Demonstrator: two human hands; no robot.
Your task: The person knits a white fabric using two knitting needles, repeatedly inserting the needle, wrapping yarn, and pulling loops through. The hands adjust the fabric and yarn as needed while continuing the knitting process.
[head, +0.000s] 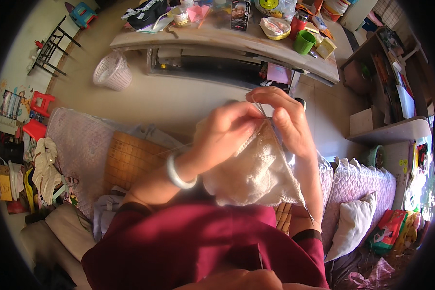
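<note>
A cream knitted piece (255,170) hangs in front of my chest, its top corner between my two hands. My left hand (228,125) pinches the knitting near that corner; a pale bangle (179,174) circles the wrist. My right hand (290,116) curves around the same corner, its fingers on a thin knitting needle (261,108). Its palm side and part of its grip are hidden. Along the right edge of the fabric runs another thin needle (309,213), whose tip sticks out by my right forearm. A faint thin line (174,148) reaches left from behind my left wrist.
Ahead stands a long table (210,38) bearing a propped phone (240,15), a green cup (304,42) and other items. A lattice wastebasket (113,71) is on the floor. Padded seating lies on both sides, with a white pillow (353,224) at right. Shelves (388,130) line the right.
</note>
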